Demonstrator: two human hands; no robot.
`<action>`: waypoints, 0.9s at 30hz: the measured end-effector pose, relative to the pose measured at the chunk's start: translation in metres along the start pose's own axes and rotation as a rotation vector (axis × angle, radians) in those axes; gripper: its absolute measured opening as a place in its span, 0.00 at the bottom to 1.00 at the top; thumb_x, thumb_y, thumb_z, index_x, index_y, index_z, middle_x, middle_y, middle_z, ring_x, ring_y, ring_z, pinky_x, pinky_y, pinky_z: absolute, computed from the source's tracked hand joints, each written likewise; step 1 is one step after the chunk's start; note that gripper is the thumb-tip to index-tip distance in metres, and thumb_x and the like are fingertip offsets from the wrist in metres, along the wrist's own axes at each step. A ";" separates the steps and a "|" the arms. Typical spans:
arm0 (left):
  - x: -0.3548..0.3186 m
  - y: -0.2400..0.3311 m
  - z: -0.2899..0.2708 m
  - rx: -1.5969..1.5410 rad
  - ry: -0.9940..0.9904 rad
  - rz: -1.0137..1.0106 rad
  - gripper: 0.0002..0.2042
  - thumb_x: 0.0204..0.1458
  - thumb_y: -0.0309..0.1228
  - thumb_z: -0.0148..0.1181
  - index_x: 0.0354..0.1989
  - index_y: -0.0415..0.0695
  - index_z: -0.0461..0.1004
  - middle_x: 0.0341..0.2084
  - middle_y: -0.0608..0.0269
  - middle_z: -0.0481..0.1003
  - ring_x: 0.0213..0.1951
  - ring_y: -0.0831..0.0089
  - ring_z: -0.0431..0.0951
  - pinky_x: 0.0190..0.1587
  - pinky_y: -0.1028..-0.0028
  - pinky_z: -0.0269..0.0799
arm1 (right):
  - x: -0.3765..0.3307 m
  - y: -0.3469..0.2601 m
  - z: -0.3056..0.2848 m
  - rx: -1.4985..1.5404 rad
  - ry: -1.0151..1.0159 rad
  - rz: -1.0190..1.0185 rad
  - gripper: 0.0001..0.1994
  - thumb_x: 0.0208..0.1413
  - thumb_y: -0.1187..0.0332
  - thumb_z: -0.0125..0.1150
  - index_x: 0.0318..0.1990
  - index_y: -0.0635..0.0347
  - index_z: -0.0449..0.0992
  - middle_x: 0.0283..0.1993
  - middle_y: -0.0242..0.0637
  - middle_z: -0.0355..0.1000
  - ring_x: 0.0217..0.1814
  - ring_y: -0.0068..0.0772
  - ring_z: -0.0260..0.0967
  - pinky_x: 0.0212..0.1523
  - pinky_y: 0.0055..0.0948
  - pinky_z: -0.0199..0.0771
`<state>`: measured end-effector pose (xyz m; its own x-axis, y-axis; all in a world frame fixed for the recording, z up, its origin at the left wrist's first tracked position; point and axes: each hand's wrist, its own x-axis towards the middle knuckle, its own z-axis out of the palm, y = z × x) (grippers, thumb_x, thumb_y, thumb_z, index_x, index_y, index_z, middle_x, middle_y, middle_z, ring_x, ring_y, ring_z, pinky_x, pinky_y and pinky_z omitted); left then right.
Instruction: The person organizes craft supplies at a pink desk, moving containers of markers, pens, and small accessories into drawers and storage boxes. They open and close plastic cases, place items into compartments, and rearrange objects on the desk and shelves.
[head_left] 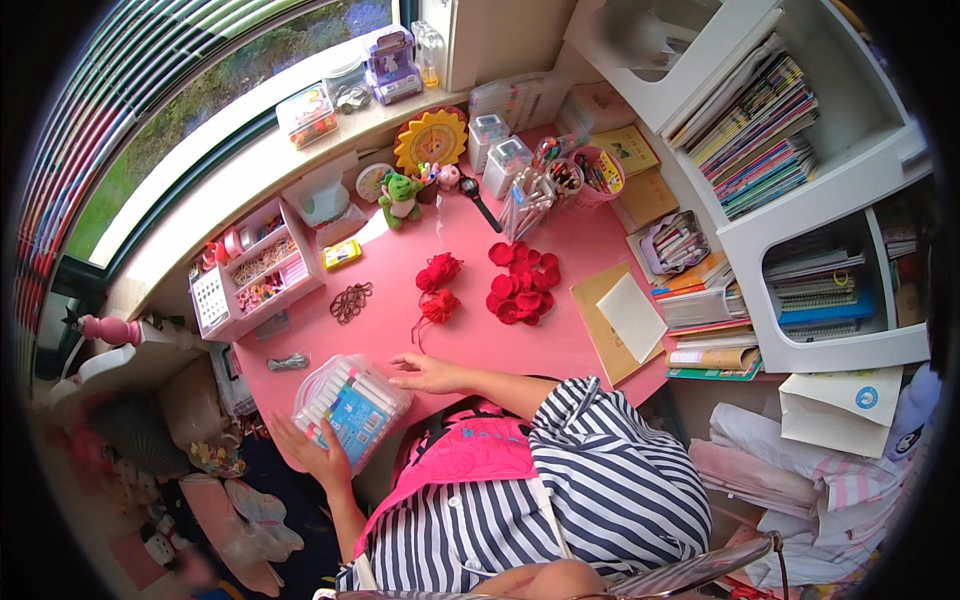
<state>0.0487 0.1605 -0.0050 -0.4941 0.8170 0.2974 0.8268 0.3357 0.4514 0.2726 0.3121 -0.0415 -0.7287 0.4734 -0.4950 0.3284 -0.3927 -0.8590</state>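
Pink table [470, 345] set against a pale window sill [250, 165] beneath a wide window [200, 90] with green outdoors, daylight falling across the far edge. White shelving [800, 200] packed with books along the right edge. Beyond the left edge, a dim floor [290, 500] crowded with soft toys.

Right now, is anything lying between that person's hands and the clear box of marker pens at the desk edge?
Nothing visible does. The left hand is already against the near side of the marker box, and the right hand rests on the pink desk just beside its far corner. The red yarn bundles lie farther back.
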 end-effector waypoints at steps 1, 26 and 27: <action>0.002 0.007 0.005 0.072 -0.076 0.072 0.34 0.57 0.42 0.52 0.67 0.39 0.48 0.66 0.43 0.47 0.68 0.49 0.45 0.66 0.50 0.38 | -0.009 -0.009 -0.009 -0.030 0.051 -0.093 0.28 0.56 0.55 0.60 0.59 0.64 0.64 0.59 0.45 0.65 0.63 0.36 0.61 0.62 0.33 0.60; 0.080 0.115 0.039 0.143 -0.298 0.261 0.17 0.54 0.27 0.53 0.54 0.50 0.69 0.60 0.59 0.61 0.66 0.57 0.54 0.65 0.44 0.36 | -0.062 -0.137 -0.487 -1.481 0.612 0.052 0.20 0.43 0.79 0.60 0.48 0.53 0.75 0.51 0.37 0.72 0.57 0.42 0.66 0.54 0.36 0.67; 0.079 0.117 0.039 0.137 -0.302 0.241 0.17 0.54 0.27 0.54 0.53 0.50 0.70 0.60 0.59 0.62 0.66 0.57 0.55 0.65 0.44 0.35 | -0.054 -0.140 -0.489 -1.457 0.566 0.165 0.20 0.43 0.78 0.60 0.47 0.53 0.75 0.50 0.38 0.72 0.56 0.43 0.67 0.54 0.37 0.67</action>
<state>0.1168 0.2825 0.0384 -0.1977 0.9740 0.1108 0.9472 0.1607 0.2773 0.5597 0.7268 0.0420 -0.4262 0.8575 -0.2881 0.8967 0.4426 -0.0093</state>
